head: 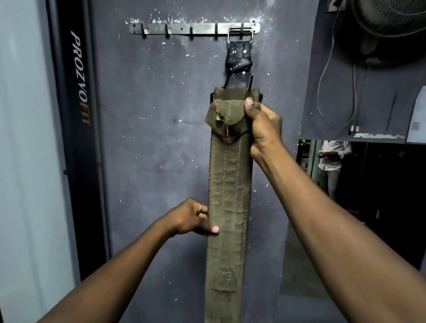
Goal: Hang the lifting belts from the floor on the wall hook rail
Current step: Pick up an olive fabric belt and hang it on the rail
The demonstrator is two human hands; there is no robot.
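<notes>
Head view shows one black belt [237, 61] already hanging by its buckle from the rightmost hook of the hook rail [181, 29]. The olive belt [231, 175] is not yet hung. It is held upright just below, with the right grip [263, 129] clasping its top end and the left grip [189, 218] pinching its edge midway. The floor is out of sight, so I cannot tell whether more belts remain.
</notes>
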